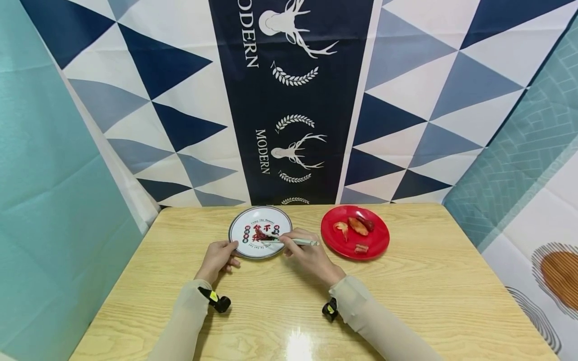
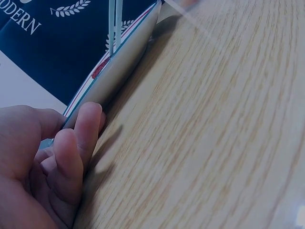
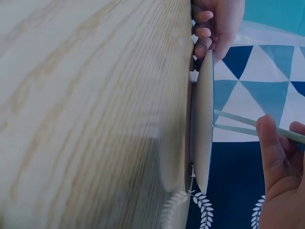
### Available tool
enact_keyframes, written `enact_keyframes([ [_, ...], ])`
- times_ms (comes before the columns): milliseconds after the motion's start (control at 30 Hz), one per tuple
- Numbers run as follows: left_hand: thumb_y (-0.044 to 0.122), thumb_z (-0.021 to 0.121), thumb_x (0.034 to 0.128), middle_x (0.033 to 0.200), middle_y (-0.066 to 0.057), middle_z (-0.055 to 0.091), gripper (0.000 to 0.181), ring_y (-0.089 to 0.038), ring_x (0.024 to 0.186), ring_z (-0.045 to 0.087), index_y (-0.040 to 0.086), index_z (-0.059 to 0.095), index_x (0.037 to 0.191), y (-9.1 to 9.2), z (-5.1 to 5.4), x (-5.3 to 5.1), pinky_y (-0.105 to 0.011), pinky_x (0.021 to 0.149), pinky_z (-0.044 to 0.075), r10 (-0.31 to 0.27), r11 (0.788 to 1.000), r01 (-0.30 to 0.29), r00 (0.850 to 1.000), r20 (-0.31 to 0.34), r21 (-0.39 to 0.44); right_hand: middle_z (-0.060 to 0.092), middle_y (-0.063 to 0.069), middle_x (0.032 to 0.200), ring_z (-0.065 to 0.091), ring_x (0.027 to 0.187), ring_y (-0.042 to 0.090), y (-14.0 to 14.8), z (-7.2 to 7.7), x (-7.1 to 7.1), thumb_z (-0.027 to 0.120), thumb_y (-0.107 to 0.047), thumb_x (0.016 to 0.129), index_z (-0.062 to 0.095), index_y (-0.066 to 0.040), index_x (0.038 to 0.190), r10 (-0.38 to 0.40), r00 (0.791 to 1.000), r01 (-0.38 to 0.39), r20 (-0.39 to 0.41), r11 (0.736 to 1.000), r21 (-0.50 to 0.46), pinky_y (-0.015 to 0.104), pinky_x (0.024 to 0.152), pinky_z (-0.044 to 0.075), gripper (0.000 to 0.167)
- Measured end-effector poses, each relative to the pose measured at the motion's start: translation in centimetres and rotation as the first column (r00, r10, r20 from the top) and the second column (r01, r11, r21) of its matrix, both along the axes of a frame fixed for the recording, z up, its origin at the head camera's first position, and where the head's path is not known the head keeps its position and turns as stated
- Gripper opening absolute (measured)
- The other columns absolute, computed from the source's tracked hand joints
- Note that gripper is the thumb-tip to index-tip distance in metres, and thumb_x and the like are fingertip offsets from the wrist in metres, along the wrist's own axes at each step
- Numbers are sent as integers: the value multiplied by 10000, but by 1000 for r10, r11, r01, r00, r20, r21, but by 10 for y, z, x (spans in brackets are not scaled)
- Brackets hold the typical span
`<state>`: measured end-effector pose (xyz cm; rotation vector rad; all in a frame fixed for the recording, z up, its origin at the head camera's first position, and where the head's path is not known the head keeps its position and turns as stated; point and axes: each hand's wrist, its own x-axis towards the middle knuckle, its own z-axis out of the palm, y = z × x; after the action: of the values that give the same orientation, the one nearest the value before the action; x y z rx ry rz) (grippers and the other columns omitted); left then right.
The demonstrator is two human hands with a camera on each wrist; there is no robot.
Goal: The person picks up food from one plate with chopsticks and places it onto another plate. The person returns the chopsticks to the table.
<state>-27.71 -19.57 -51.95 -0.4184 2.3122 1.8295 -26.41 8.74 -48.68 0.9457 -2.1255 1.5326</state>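
Note:
Near the far edge of the table, my left hand (image 1: 217, 260) grips the rim of a white plate (image 1: 253, 214) with printed red characters, thumb on top and fingers below. In the left wrist view the plate's near side (image 2: 107, 86) looks raised off the wood. My right hand (image 1: 309, 255) holds a pair of pale green chopsticks (image 1: 308, 242) over the plate. Their tips reach a dark red food piece (image 1: 260, 234) lying on it; whether they pinch it I cannot tell. The right wrist view shows the chopsticks (image 3: 238, 119) between thumb and fingers.
To the right stands a red plate (image 1: 331, 240) with a shrimp (image 1: 341, 230), a brown oval piece (image 1: 358, 226), a dark red piece (image 1: 367, 223) and a small pinkish piece (image 1: 361, 248). A patterned cloth (image 1: 189, 120) hangs behind the wooden table (image 1: 406, 301).

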Motion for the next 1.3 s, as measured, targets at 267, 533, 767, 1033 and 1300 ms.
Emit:
enact_keyframes([
  [267, 274, 562, 1064, 779, -74, 727, 337, -99, 559, 662, -31, 693, 1119, 1, 1, -1, -213, 463, 503, -1, 1000, 1, 1000, -1, -14, 712, 193, 798, 713, 624, 290, 1, 1, -1, 705, -33, 965, 798, -37, 959, 34, 999, -33, 18, 999, -39, 263, 619, 619, 93],
  [533, 268, 552, 1067, 743, -63, 721, 340, -91, 547, 654, -37, 687, 1129, -2, -1, -1, -208, 459, 499, -6, 1000, 6, 1000, -14, -25, 709, 216, 808, 713, 627, 300, -1, 2, -1, 702, -49, 972, 794, -24, 983, 37, 999, -35, 28, 998, -53, 288, 621, 624, 96],
  [767, 273, 556, 1067, 747, -64, 724, 344, -91, 547, 654, -32, 687, 1157, -1, 1, 0, -209, 459, 500, -3, 1000, 3, 1000, -7, -16, 714, 207, 798, 716, 627, 274, 0, 3, -1, 703, -77, 978, 797, -38, 981, 27, 999, -26, 22, 999, -46, 268, 625, 620, 101],
  [1033, 267, 559, 1064, 807, -79, 738, 338, -92, 551, 657, -37, 687, 1139, 1, 3, -2, -206, 457, 495, 2, 1000, -2, 1000, -1, 4, 719, 200, 807, 719, 629, 259, 7, 12, 4, 708, -9, 955, 794, -30, 995, 26, 998, -22, 53, 998, -65, 280, 635, 627, 97],
  [1300, 254, 556, 1065, 755, -72, 729, 330, -96, 541, 653, -40, 691, 1128, 0, 3, 0, -212, 455, 493, 0, 1000, 0, 1000, 3, 7, 731, 122, 792, 716, 609, 258, 13, 12, 8, 729, 42, 916, 794, -1, 957, 21, 998, -16, 58, 997, -81, 304, 603, 628, 88],
])
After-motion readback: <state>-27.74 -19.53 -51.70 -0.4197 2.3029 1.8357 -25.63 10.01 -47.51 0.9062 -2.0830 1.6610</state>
